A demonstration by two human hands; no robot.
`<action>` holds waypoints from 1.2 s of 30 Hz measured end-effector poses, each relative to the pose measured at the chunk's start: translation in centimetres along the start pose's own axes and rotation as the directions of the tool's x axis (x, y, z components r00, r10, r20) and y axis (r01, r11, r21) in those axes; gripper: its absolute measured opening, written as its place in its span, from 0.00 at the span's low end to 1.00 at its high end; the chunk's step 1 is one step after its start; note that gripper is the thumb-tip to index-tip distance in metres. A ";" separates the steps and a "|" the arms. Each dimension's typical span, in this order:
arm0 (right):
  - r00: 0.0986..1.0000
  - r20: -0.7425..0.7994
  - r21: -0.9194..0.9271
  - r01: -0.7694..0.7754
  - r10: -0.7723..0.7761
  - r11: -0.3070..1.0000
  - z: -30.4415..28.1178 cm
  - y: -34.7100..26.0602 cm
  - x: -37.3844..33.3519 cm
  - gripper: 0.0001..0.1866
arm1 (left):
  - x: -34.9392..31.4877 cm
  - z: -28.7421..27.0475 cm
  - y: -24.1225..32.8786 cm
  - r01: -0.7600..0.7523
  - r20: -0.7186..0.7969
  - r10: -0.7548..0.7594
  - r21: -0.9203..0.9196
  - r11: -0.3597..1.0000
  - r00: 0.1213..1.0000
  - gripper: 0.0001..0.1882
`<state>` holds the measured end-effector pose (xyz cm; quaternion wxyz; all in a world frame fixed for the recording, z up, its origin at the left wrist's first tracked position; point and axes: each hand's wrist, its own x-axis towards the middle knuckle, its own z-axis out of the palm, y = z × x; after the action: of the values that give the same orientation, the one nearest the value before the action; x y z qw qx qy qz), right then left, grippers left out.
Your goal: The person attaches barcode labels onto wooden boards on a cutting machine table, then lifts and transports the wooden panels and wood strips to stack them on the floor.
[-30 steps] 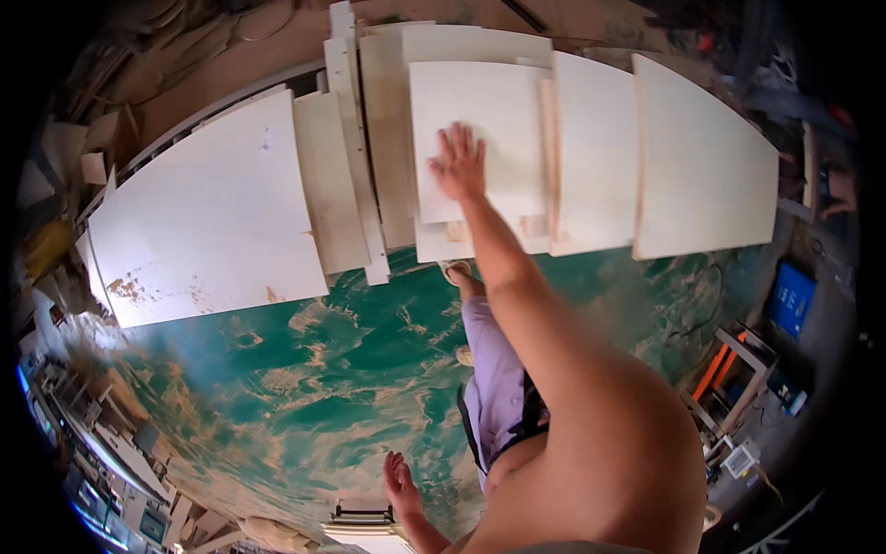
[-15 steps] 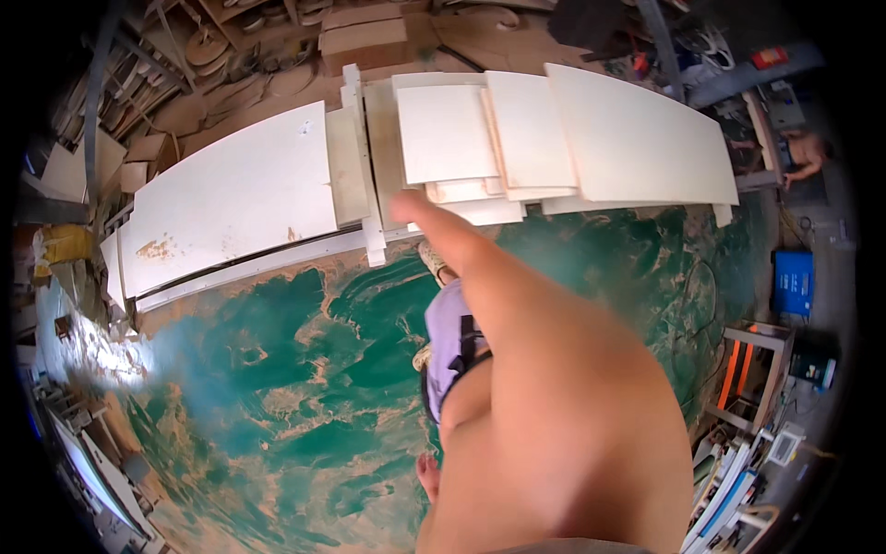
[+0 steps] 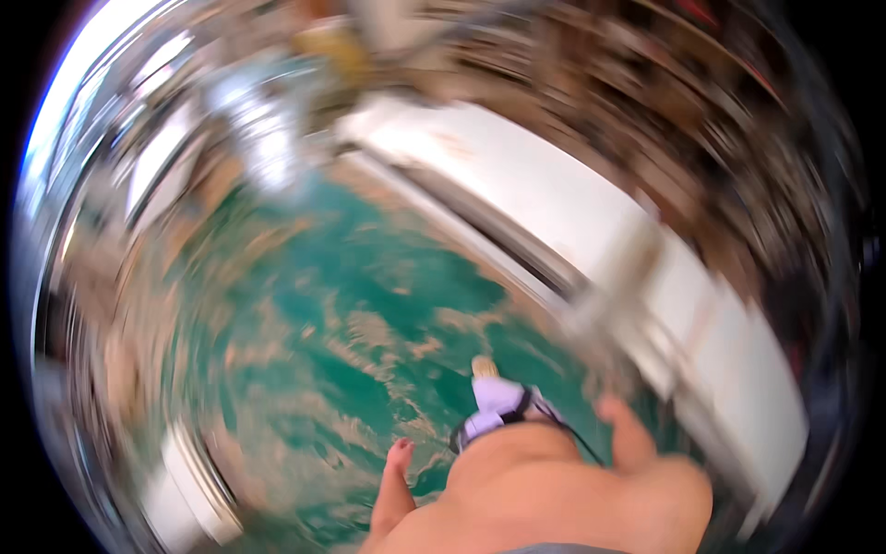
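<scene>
My left hand (image 3: 400, 455) hangs low over the green floor, left of my body. Its fingers are too small and smeared to read, and no object shows in it. My right hand (image 3: 609, 407) is out to the right, nearest to the long low row of white panels (image 3: 544, 198). A gap seems to lie between that hand and the panels, though blur hides the detail. The right hand's fingers are smeared too.
The green floor (image 3: 369, 268) is streaked with tan dust. White boards (image 3: 180, 494) stand at the lower left. Blurred shelving (image 3: 646, 83) fills the far right, and a bright shiny patch (image 3: 268, 129) lies at the far left. A foot (image 3: 484, 367) shows ahead of my body.
My view has swung left, so the panel row now slants along the right. My right hand, earlier reaching to the panels' near edge, has drawn back toward my side. More of my left arm shows.
</scene>
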<state>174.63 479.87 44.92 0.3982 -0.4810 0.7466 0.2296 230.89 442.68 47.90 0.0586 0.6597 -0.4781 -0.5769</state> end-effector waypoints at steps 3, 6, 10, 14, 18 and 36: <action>0.936 0.166 0.301 -0.347 0.310 0.888 1.9 -3.5 1.2 0.19 | 0.8 -6.9 1.7 -0.033 0.009 0.032 0.180 0.983 0.999 0.26; 0.902 0.210 0.289 -0.425 0.376 0.858 -6.5 -8.3 6.1 0.17 | 1.7 -11.8 4.1 0.002 0.014 -0.003 0.099 0.995 1.000 0.30; 0.938 -0.031 0.202 -0.334 0.347 0.921 -25.4 -13.9 17.9 0.14 | 4.3 -18.2 2.4 0.093 -0.145 -0.076 0.115 0.989 0.986 0.30; 0.908 -0.407 0.189 -0.023 0.100 0.982 -50.7 -33.2 31.4 0.18 | 6.9 -26.3 2.2 0.167 -0.381 -0.205 -0.131 0.977 0.902 0.26; 0.720 -0.642 0.207 0.492 -0.262 0.846 -71.4 -60.8 37.3 0.21 | 8.8 -31.3 1.3 0.110 -0.579 -0.322 -0.371 0.922 0.749 0.25; 0.906 0.146 -0.230 0.421 -0.397 0.878 -73.0 -86.2 59.3 0.21 | 42.2 -73.6 12.8 0.211 -0.599 -0.302 -0.220 0.952 0.742 0.28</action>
<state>211.98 357.83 42.17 0.4069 -0.6637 0.5726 0.2571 278.62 371.44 50.32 0.1792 0.8672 -0.2947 -0.3591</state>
